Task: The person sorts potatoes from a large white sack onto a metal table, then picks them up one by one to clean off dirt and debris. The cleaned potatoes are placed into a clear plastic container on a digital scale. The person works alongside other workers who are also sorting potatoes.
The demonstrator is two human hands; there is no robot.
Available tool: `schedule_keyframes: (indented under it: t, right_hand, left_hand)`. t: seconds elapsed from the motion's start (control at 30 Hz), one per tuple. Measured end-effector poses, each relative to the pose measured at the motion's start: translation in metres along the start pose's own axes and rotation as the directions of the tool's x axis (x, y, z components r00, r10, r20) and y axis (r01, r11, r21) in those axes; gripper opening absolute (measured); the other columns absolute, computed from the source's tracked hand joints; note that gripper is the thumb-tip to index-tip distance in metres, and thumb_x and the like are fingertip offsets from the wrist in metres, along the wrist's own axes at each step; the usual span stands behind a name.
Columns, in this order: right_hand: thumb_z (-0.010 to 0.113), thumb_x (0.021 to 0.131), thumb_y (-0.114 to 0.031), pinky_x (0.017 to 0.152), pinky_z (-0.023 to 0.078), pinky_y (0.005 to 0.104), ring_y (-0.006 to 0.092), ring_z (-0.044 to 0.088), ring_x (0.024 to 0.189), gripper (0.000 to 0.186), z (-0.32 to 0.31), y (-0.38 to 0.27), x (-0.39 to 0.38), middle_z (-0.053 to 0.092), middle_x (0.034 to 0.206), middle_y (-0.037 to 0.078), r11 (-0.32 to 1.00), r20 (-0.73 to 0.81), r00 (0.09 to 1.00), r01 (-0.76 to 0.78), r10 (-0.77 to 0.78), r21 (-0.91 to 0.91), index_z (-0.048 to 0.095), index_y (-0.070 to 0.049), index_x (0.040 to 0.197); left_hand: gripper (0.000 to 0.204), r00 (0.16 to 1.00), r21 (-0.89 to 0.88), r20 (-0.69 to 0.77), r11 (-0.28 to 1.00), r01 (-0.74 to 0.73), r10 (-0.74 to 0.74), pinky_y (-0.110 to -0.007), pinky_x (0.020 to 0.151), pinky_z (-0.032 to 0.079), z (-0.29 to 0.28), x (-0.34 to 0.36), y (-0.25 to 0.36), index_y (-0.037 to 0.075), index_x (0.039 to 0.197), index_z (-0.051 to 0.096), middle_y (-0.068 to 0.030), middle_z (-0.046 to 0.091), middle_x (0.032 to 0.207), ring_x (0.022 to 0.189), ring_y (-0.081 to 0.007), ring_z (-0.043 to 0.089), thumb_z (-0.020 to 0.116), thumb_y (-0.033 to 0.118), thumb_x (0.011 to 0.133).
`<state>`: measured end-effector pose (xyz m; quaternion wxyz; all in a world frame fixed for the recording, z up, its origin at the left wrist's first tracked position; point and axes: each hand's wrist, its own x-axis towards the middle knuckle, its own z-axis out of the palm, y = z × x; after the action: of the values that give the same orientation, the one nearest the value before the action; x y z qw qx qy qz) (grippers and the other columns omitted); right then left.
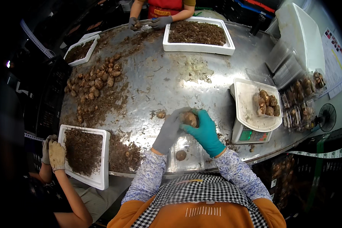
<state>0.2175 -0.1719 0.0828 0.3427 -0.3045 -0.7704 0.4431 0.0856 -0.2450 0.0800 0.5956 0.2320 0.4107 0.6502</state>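
Between my two gloved hands is a brown taro root point(190, 119), held above the metal table. The fingers of my left hand point(168, 130), in a grey glove, curl round its left and far side. My right hand point(206, 132), in a teal glove, grips it from the right, with the thumb across its near side. Below them a clear plastic tray point(197, 161) lies at the table's near edge, with one small round taro point(181, 155) in it. Another small taro point(160, 114) rests on the table just beyond my left hand.
A scale point(239, 131) at the right bears a clear box of taros point(269, 103). Filled packs point(300, 91) and stacked clear trays point(287, 68) stand beyond. Left lies a taro heap point(95, 81). White foam trays point(105, 152) hold brown scraps. Two co-workers' gloved hands point(57, 155) are at the edges.
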Motion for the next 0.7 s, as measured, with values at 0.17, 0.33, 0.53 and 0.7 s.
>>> schedule_keyframes:
  t: [0.17,0.33,0.53,0.7]
  right_hand:
    - [0.082,0.066,-0.031,0.074,0.049,0.0365,0.0263,0.056,0.087,0.069,-0.007,-0.013,-0.004,0.052,0.097,0.012,0.96,0.055,0.995,0.094,-0.082,-0.265,0.052,-0.007,0.123]
    - [0.082,0.066,-0.029,0.077,0.048,0.038,0.0288,0.055,0.09,0.071,-0.007,-0.015,-0.005,0.053,0.098,0.013,0.936,0.023,0.988,0.15,-0.151,-0.319,0.052,-0.008,0.127]
    - [0.078,0.071,-0.024,0.083,0.047,0.0395,0.0303,0.054,0.097,0.06,-0.008,-0.019,-0.001,0.057,0.106,0.013,0.917,0.065,0.97,0.244,-0.236,-0.314,0.055,-0.007,0.124]
    - [0.072,0.078,-0.023,0.083,0.049,0.0363,0.0242,0.06,0.091,0.049,-0.022,-0.014,-0.017,0.062,0.101,0.01,0.995,0.251,0.964,-0.069,0.084,-0.068,0.058,-0.008,0.122]
  left_hand:
    - [0.047,0.98,-0.336,0.17,0.941,-0.038,0.1,-0.033,0.093,0.051,-0.002,-0.005,-0.008,0.0,0.133,0.041,-0.0139,0.051,0.125,0.109,-0.0233,0.057,0.052,0.027,0.096]
    - [0.051,0.958,-0.442,0.233,0.896,-0.052,0.17,-0.036,0.092,0.053,-0.006,0.001,-0.014,0.0,0.136,0.037,-0.0165,0.049,0.126,0.11,-0.0271,0.057,0.054,0.024,0.094]
    - [0.052,0.987,-0.243,0.128,0.968,-0.062,0.096,-0.032,0.085,0.054,-0.001,-0.006,-0.008,0.001,0.136,0.037,-0.0143,0.055,0.116,0.1,-0.0224,0.061,0.054,0.027,0.095]
    - [0.039,0.946,0.652,-0.178,0.752,-0.095,0.273,-0.026,0.074,0.051,-0.026,-0.01,0.016,0.0,0.125,0.052,-0.0075,0.061,0.097,0.083,-0.0126,0.059,0.046,0.025,0.097]
